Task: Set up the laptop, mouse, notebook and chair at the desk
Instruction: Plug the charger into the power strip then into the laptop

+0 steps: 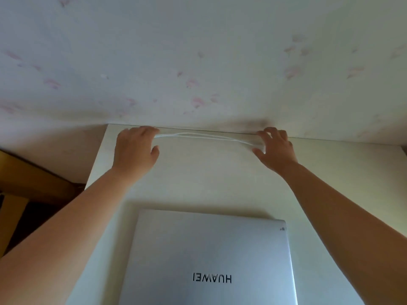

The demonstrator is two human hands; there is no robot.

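Observation:
A closed silver laptop [209, 258] lies on the white desk [211, 179] near its front edge, logo facing away from me. A thin white cable [198, 135] runs along the desk's back edge by the wall. My left hand [134, 148] reaches to the cable's left end, fingers curled over it. My right hand [276, 147] holds the cable's right end, where white loops are bunched under its fingers. Mouse, notebook and chair are out of view.
A pale wall with faint pink flower marks [198, 62] rises directly behind the desk. At the left, below the desk edge, stands brown wooden furniture [26, 186] with a dark gap beside it.

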